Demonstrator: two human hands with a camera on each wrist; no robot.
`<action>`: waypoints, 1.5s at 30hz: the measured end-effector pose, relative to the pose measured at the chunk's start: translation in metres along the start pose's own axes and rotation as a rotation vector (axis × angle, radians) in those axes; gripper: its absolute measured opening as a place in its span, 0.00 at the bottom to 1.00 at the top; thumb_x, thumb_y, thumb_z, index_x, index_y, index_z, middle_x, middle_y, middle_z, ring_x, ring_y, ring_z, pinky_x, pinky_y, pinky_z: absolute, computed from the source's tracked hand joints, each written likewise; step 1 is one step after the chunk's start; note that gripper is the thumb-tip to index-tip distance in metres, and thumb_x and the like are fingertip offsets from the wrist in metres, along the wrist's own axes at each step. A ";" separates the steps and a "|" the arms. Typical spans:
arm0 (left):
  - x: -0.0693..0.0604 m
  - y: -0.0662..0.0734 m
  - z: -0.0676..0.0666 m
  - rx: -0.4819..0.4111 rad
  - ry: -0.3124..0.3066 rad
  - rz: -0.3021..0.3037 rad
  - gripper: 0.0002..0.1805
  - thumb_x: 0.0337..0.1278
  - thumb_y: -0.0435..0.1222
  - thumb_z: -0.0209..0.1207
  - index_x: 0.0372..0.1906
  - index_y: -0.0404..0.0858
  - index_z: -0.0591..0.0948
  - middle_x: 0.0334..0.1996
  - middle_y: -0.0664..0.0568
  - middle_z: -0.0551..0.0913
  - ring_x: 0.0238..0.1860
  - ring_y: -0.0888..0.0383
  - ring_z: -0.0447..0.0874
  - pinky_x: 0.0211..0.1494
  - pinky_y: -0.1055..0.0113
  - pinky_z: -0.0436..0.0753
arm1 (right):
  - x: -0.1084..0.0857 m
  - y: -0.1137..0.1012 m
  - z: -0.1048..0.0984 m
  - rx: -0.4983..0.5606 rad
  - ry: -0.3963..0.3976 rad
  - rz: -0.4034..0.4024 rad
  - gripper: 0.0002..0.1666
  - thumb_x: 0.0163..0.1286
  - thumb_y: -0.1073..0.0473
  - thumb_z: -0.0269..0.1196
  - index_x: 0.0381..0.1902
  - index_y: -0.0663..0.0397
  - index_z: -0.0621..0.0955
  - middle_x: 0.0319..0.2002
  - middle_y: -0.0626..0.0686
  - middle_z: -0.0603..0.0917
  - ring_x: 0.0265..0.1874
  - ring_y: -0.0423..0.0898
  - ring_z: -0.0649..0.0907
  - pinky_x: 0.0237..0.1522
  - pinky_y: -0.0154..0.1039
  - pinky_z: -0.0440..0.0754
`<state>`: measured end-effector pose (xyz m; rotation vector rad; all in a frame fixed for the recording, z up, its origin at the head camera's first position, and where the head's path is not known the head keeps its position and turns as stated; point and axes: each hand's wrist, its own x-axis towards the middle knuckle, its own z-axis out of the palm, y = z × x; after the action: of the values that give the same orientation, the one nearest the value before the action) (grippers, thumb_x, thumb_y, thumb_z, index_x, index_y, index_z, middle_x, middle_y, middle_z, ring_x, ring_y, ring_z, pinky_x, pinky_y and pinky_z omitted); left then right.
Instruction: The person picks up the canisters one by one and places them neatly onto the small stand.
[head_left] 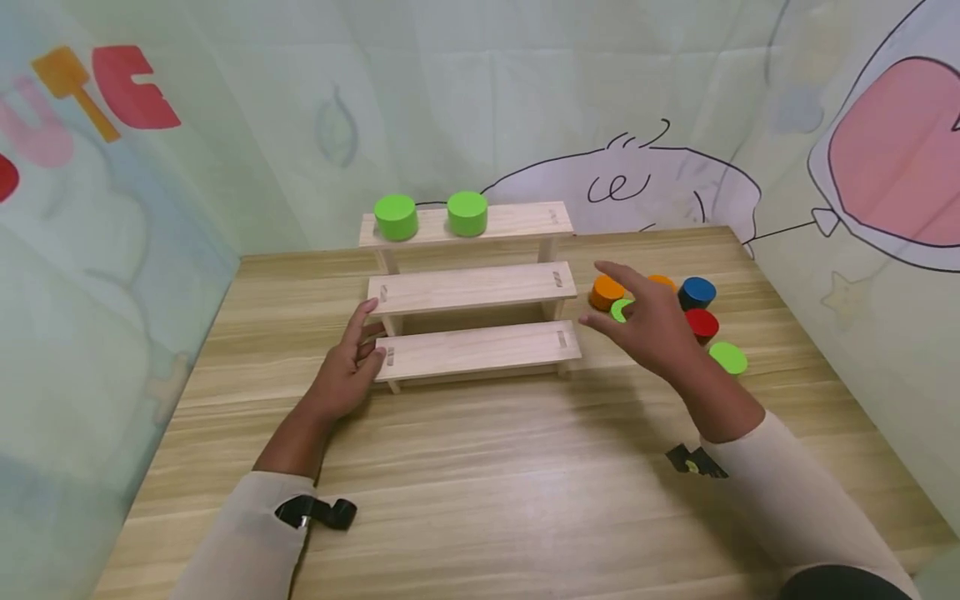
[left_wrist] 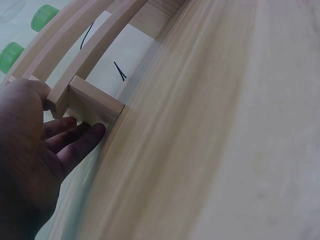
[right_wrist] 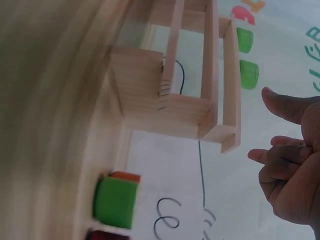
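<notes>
A three-tier wooden stand (head_left: 472, 287) stands on the table, with two green discs (head_left: 396, 217) (head_left: 467, 214) on its top tier. At the left end of the stand, my left hand (head_left: 347, 375) holds the lower tiers, the thumb at the bottom board and a finger at the middle one. The left wrist view shows fingers (left_wrist: 75, 145) beside the end support. My right hand (head_left: 654, 329) hovers right of the stand, holding nothing, thumb and index finger spread apart. Beneath and beyond it are loose discs, among them a partly hidden green one (head_left: 621, 310).
Right of the stand lie an orange disc (head_left: 606, 292), another orange one (head_left: 663, 283) partly hidden, a blue disc (head_left: 697, 292), a red disc (head_left: 702, 324) and a green disc (head_left: 728, 358). A printed curtain (head_left: 420, 100) hangs behind the wooden table (head_left: 480, 483).
</notes>
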<state>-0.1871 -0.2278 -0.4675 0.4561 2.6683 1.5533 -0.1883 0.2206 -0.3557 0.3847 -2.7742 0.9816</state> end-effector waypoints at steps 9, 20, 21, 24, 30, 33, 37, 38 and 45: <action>-0.002 -0.001 0.001 -0.002 0.002 0.002 0.42 0.85 0.34 0.47 0.91 0.62 0.44 0.80 0.26 0.68 0.76 0.28 0.75 0.74 0.32 0.78 | -0.026 0.036 -0.007 0.101 0.036 0.083 0.44 0.68 0.56 0.80 0.79 0.53 0.77 0.69 0.66 0.84 0.52 0.63 0.86 0.48 0.46 0.91; 0.000 0.000 -0.001 0.000 0.004 0.015 0.42 0.86 0.34 0.46 0.91 0.60 0.44 0.80 0.26 0.68 0.76 0.27 0.75 0.73 0.31 0.78 | -0.036 0.068 -0.024 0.114 0.099 0.189 0.42 0.69 0.55 0.79 0.77 0.54 0.79 0.77 0.64 0.78 0.78 0.67 0.73 0.62 0.45 0.89; 0.000 0.000 0.000 0.000 0.005 0.014 0.42 0.86 0.34 0.46 0.91 0.60 0.44 0.80 0.26 0.68 0.76 0.27 0.75 0.73 0.31 0.78 | -0.038 0.073 -0.027 0.123 0.096 0.187 0.40 0.69 0.55 0.79 0.77 0.54 0.79 0.78 0.64 0.77 0.79 0.68 0.72 0.70 0.54 0.86; 0.000 -0.001 0.000 0.001 0.006 0.015 0.42 0.85 0.33 0.47 0.91 0.59 0.44 0.80 0.26 0.68 0.75 0.26 0.76 0.72 0.31 0.79 | -0.044 0.088 -0.038 0.145 0.076 0.198 0.36 0.72 0.52 0.77 0.74 0.56 0.82 0.79 0.62 0.76 0.81 0.70 0.71 0.70 0.58 0.85; 0.000 0.000 0.000 0.017 0.005 0.016 0.42 0.86 0.33 0.47 0.91 0.58 0.44 0.79 0.25 0.69 0.75 0.26 0.76 0.73 0.30 0.78 | -0.058 0.120 -0.059 0.122 0.037 0.300 0.35 0.75 0.45 0.74 0.74 0.51 0.82 0.82 0.55 0.73 0.81 0.67 0.69 0.43 0.17 0.77; 0.000 0.000 0.001 0.020 0.004 0.021 0.42 0.85 0.33 0.47 0.91 0.58 0.44 0.79 0.25 0.69 0.75 0.26 0.76 0.73 0.30 0.78 | -0.065 0.135 -0.063 0.129 0.024 0.342 0.37 0.75 0.44 0.73 0.76 0.51 0.79 0.82 0.58 0.71 0.82 0.69 0.68 0.43 0.16 0.76; 0.000 0.000 0.001 0.026 0.003 0.026 0.41 0.85 0.33 0.47 0.91 0.58 0.45 0.79 0.25 0.69 0.75 0.25 0.76 0.73 0.30 0.78 | -0.070 0.148 -0.065 0.098 -0.012 0.333 0.36 0.75 0.46 0.74 0.74 0.54 0.81 0.80 0.64 0.73 0.80 0.71 0.69 0.42 0.16 0.77; 0.000 0.000 0.001 0.029 0.002 0.024 0.41 0.85 0.33 0.47 0.91 0.58 0.45 0.79 0.25 0.69 0.75 0.25 0.76 0.73 0.30 0.78 | -0.071 0.150 -0.065 0.084 -0.021 0.326 0.35 0.74 0.46 0.74 0.73 0.55 0.82 0.79 0.65 0.74 0.79 0.71 0.70 0.42 0.16 0.77; 0.000 0.000 0.000 0.027 0.002 0.010 0.42 0.85 0.33 0.47 0.91 0.59 0.45 0.79 0.26 0.69 0.75 0.25 0.75 0.73 0.30 0.77 | -0.072 0.167 -0.071 0.086 -0.113 0.371 0.37 0.75 0.45 0.73 0.73 0.61 0.81 0.81 0.69 0.69 0.82 0.76 0.63 0.72 0.72 0.72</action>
<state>-0.1868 -0.2278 -0.4676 0.4703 2.6957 1.5228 -0.1646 0.4039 -0.4181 -0.0733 -2.9778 1.1932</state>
